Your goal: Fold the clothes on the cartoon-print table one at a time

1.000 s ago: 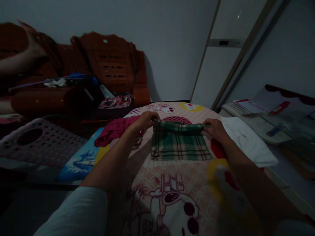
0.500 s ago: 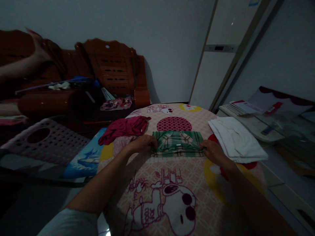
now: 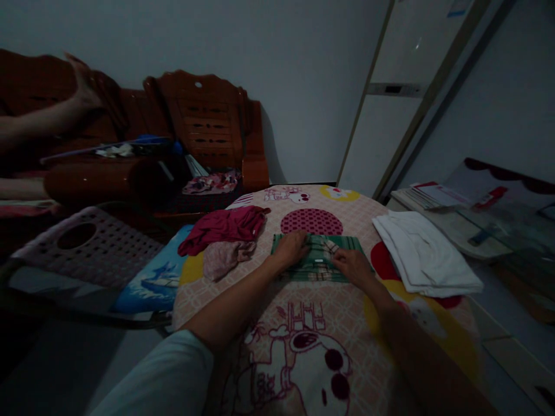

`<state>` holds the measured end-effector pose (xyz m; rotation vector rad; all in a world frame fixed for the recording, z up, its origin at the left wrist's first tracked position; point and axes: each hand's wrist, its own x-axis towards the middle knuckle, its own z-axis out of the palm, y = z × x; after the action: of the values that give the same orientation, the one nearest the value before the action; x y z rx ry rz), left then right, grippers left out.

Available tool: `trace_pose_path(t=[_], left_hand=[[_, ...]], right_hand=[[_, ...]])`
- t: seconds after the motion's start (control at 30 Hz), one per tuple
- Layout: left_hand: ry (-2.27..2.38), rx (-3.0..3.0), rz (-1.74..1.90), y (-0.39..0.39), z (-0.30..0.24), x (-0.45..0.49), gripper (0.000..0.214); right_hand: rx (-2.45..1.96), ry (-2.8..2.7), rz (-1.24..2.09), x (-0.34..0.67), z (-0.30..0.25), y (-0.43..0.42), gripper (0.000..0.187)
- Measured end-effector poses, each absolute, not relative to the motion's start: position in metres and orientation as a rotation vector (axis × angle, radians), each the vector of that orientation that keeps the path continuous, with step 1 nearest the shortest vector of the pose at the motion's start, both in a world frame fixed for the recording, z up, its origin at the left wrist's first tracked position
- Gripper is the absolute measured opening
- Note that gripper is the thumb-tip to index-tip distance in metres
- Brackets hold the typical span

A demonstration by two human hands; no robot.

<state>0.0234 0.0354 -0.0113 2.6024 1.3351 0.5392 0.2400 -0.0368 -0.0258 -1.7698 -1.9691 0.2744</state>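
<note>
A green plaid cloth [image 3: 318, 258] lies folded into a narrow strip on a round table covered with a pink cartoon-print cloth [image 3: 303, 341]. My left hand [image 3: 291, 248] rests flat on the strip's left half, fingers stretched out. My right hand [image 3: 353, 266] lies flat on its right half, fingers open too. Both palms press down on the fabric; neither grips it.
A crumpled magenta garment [image 3: 225, 226] and a pinkish cloth [image 3: 225, 257] lie left of the strip. Folded white cloth [image 3: 427, 257] sits at the right. A pink perforated stool [image 3: 82, 245], wooden chairs [image 3: 203, 124] and another person's arm [image 3: 47, 118] are at the left.
The plaid cloth's far edge was pulled toward me and folded over, making a narrow strip. Both hands let go of the edge and now lie flat on top.
</note>
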Motion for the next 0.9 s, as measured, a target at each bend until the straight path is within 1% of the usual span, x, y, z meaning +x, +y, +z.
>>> trace_pose_path(t=[0.13,0.37,0.53,0.63,0.73,0.83,0.9], left_hand=[[1.391,2.534,0.561,0.042,-0.025,0.024,0.012],[1.389,2.538,0.623,0.043,-0.014,0.028,0.015],[1.249,2.560,0.503,0.033,-0.016,0.029,0.014],[1.137,2.560,0.636,0.030,-0.026,0.022,0.014],[0.974,2.600,0.719,0.032,-0.034,0.015,0.025],[0.840,2.666,0.690,0.035,-0.039,0.012,0.040],[0.798,2.700,0.655,0.036,-0.042,0.011,0.044]], right_hand=[[-1.778,-1.949,0.259,0.242,-0.036,-0.041,0.010],[-1.746,-1.902,0.225,0.239,-0.037,-0.045,0.014],[-1.719,-1.903,0.199,0.241,-0.040,-0.046,0.013],[-1.691,-1.913,0.220,0.243,-0.039,-0.048,0.014],[-1.657,-1.951,0.231,0.246,-0.036,-0.050,0.014],[-1.656,-1.993,0.243,0.247,-0.035,-0.050,0.013],[-1.682,-1.975,0.273,0.247,-0.034,-0.050,0.011]])
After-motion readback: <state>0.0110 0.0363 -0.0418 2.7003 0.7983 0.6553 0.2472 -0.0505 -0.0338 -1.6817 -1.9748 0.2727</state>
